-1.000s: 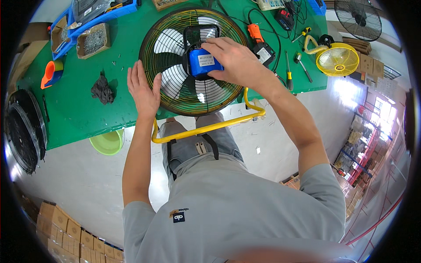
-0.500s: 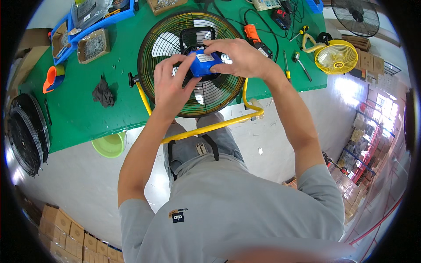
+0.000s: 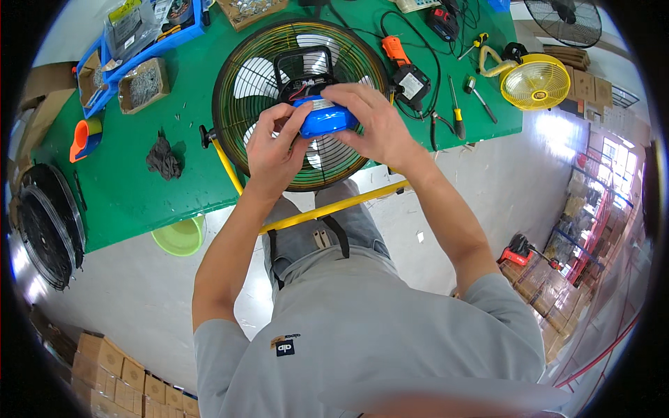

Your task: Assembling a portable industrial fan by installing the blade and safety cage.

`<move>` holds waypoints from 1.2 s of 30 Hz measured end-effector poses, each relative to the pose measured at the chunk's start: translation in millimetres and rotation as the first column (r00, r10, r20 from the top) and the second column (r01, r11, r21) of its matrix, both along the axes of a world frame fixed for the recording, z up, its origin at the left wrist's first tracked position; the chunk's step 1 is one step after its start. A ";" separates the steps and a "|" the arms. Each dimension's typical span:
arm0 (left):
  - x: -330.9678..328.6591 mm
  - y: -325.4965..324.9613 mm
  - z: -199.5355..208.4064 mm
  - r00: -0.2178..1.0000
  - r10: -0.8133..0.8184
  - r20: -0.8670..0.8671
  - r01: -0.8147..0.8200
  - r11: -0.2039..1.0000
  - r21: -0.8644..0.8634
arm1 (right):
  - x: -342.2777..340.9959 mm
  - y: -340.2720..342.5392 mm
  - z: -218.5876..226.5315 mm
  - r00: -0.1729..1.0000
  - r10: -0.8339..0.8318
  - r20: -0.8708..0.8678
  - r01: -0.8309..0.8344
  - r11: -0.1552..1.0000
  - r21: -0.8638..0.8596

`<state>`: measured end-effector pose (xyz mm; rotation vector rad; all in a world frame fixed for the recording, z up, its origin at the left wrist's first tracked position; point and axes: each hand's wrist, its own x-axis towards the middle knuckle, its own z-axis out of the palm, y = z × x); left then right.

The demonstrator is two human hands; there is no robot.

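A blue-wrapped battery pack [image 3: 327,124] with a white label is held between my two hands over the middle of a round caged fan [image 3: 235,117]. My left hand [image 3: 274,150] grips the pack's left end between thumb and fingers. On the other side my right hand [image 3: 378,129] has its fingers over the top and its thumb at the near edge. Just beyond the pack, a black housing [image 3: 296,89] on the fan lies uncovered, with red wires showing in it. A black handle [image 3: 304,51] rises from the housing. The fan's yellow tube stand [image 3: 334,209] crosses in front of my legs.
On the green table [image 3: 139,205] lie a grey rag [image 3: 163,157], an orange-and-blue cup [image 3: 85,139] and a carton of screws [image 3: 144,86]. Toward the right are an orange-and-black power tool [image 3: 411,85], pliers [image 3: 437,129], a screwdriver [image 3: 457,115] and a small yellow fan [image 3: 535,82].
My hands have drawn the battery pack slightly toward me and tilted it, uncovering the wires in the housing. My view has shifted a little; the pliers now show.
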<state>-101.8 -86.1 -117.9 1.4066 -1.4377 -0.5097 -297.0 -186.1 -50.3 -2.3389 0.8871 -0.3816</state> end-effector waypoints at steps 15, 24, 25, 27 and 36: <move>22.4 21.6 18.9 0.926 0.208 -0.314 -0.139 0.964 0.228 | -6.1 -3.3 -15.9 0.848 -0.522 0.093 0.330 0.658 0.677; 19.7 28.1 19.1 0.900 0.228 -0.372 -0.109 0.943 0.314 | -5.2 -5.0 -23.1 0.753 -0.658 0.030 0.341 0.429 0.837; 19.9 27.9 19.9 0.905 0.212 -0.368 -0.085 0.940 0.332 | -5.8 -5.1 -22.8 0.737 -0.675 0.032 0.346 0.418 0.840; 18.2 26.1 21.3 0.896 0.213 -0.389 -0.078 0.939 0.335 | -7.5 -5.1 -23.0 0.721 -0.692 0.033 0.352 0.406 0.843; 17.7 22.9 20.5 0.900 0.191 -0.392 -0.048 0.937 0.345 | -9.0 -3.6 -20.5 0.654 -0.756 -0.013 0.372 0.306 0.876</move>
